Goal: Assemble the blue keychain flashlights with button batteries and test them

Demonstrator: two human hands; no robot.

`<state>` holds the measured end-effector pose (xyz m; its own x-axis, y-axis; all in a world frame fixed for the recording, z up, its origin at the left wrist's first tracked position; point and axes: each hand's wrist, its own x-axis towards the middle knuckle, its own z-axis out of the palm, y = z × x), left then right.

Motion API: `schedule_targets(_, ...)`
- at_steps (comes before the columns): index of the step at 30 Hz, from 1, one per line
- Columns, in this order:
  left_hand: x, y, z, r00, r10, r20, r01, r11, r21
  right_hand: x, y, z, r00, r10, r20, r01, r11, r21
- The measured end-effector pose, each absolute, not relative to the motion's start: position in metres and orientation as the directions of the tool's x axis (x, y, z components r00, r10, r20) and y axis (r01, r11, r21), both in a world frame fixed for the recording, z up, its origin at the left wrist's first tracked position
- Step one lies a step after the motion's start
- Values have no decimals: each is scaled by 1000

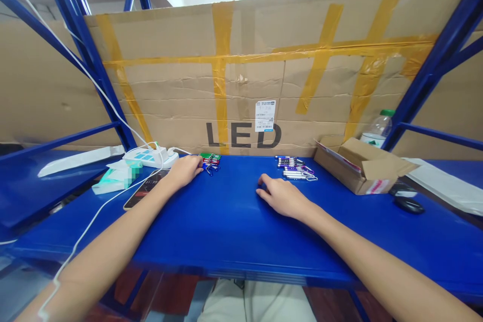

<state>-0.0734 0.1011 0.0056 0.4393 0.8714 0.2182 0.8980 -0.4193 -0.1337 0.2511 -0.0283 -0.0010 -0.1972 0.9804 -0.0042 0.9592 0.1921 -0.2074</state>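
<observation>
My left hand (186, 171) rests at the left of the blue table, its fingers curled together against a small cluster of green, red and blue metal pieces with carabiner clips (211, 160). A blue one lies right at the fingertips; whatever the fingers pinch is hidden. My right hand (281, 195) is low over the table, thumb and index finger apart, with nothing visible between them. Just beyond it lies a row of slim blue, black, purple and silver tubes (294, 167), some with carabiner clips.
A phone (145, 191), tissue pack (118, 176) and white power strip (151, 156) sit at left; a white cable crosses my left forearm. At right are an open cardboard box (362, 166), a bottle (378, 128) and a black mouse (409, 205). A cardboard panel (169, 95) closes the back.
</observation>
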Motion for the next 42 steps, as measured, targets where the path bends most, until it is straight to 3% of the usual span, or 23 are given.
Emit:
schedule_targets(7, -72, 98, 6, 441, 868, 229, 897, -428, -109, 253, -28, 1, -207, 978, 10, 952, 204, -227)
schedule_targets(14, -78, 95, 9, 410, 872, 268, 911, -407, -68, 264, -17, 6, -121, 985, 125, 955, 150, -258)
schedule_targets(18, -74, 92, 6, 376, 871, 316, 912, -409, 42, 289, -5, 15, -13, 977, 212, 966, 67, -249)
schedule_targets(22, -61, 86, -1, 393, 849, 353, 848, -483, 219, 336, 9, 22, 149, 968, 202, 979, -115, -169)
schedule_targets(28, -44, 78, -12, 442, 826, 349, 715, -560, 419, 384, 16, 25, -36, 994, 101, 994, 46, -103)
schedule_targets(33, -42, 76, -13, 473, 806, 356, 688, -590, 423, 380, 16, 21, -171, 984, 41, 982, 173, -72)
schedule_targets(42, -40, 72, -11, 497, 791, 357, 667, -611, 425, 366, 17, 17, -182, 982, 43, 980, 185, -68)
